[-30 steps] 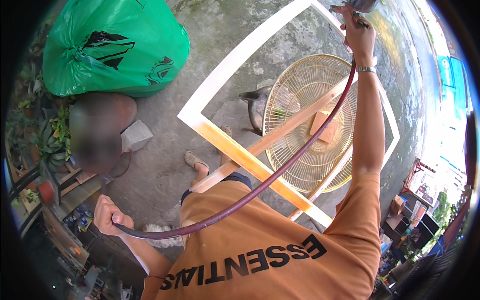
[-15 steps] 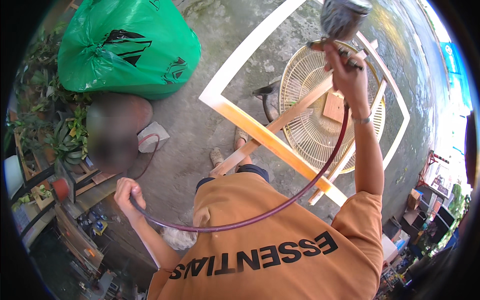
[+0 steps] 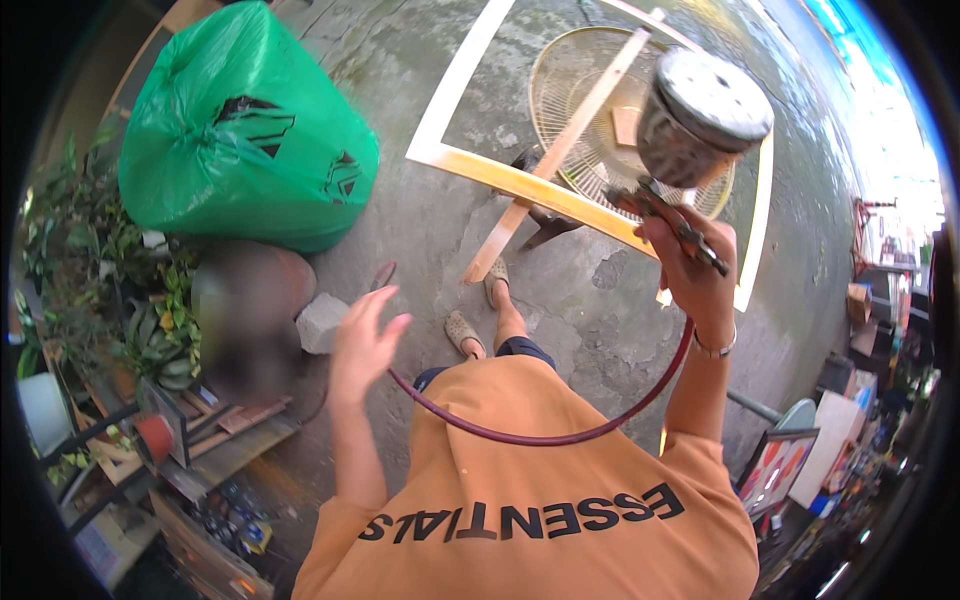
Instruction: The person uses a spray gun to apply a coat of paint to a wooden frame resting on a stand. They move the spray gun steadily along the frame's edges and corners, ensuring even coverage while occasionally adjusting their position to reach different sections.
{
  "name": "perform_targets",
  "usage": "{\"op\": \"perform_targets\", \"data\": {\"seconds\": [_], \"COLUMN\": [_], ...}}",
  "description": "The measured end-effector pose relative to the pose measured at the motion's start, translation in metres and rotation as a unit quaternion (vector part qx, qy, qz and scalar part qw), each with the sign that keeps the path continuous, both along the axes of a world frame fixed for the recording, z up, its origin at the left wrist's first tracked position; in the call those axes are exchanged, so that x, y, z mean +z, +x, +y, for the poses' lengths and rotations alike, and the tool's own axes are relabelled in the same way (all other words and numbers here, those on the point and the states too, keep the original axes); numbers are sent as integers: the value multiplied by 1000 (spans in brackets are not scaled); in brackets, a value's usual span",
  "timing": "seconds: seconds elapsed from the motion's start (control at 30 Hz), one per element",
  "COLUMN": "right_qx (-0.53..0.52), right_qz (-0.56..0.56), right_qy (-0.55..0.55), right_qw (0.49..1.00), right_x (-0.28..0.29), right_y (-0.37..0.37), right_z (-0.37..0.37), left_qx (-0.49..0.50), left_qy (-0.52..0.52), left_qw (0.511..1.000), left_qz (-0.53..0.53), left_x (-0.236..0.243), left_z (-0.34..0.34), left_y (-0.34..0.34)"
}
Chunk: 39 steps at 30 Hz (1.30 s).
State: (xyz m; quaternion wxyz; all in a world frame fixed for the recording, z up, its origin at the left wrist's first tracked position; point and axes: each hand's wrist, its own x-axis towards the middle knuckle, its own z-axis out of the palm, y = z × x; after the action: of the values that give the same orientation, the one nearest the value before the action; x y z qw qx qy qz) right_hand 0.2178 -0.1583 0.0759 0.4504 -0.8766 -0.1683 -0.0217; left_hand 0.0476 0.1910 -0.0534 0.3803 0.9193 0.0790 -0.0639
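My right hand grips a spray gun by its handle. A paint-smeared metal cup sits on top of the gun, slightly tilted. From the gun's lower end a dark red hose sags in a loop across my front toward the left. My left hand is raised at that end, fingers stretched and thumb apart, with the hose passing at or behind it. Beyond the gun lies a rectangular frame, whitish on some sides and bare wood on the near one, resting on a wooden strip.
A round fan grille with a wooden block is under the frame. At left are a full green plastic bag, potted plants and a stone block. Framed pictures and clutter line the right side. Concrete floor lies between.
My left hand has loosened from a fist around the hose and moved right and up. The right hand has lowered the spray gun toward me. My view has shifted, showing the frame farther off.
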Motion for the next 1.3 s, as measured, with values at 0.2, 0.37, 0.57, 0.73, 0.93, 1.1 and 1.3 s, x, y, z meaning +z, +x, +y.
{"op": "perform_targets", "data": {"seconds": [0.2,0.37,0.57,0.73,0.93,1.1,1.3], "right_qx": [-242,-428,-552,-589,-574,-574,-574], "right_qz": [-18,-3,-60,-96,-76,-58,-56], "right_qy": [-4,52,58,24,63,110,104], "right_qw": [970,902,829,802,813,809,810], "right_x": [11,15,-14,-48,-69,-64,-77], "right_y": [-101,-159,-201,-212,-200,-193,-207], "right_z": [-73,-119,-175,-234,-267,-277,-301], "left_qx": [-19,4,-11,37,114,209,239], "left_qy": [-15,27,98,299,-415,-698,-768], "left_qw": [995,992,982,892,901,680,592], "left_qz": [-97,-123,-159,-337,57,80,50], "left_x": [-37,-57,-60,-27,-84,-135,-158], "left_z": [-105,-121,-104,-149,-245,-307,-311], "left_y": [63,79,89,90,96,141,154]}}
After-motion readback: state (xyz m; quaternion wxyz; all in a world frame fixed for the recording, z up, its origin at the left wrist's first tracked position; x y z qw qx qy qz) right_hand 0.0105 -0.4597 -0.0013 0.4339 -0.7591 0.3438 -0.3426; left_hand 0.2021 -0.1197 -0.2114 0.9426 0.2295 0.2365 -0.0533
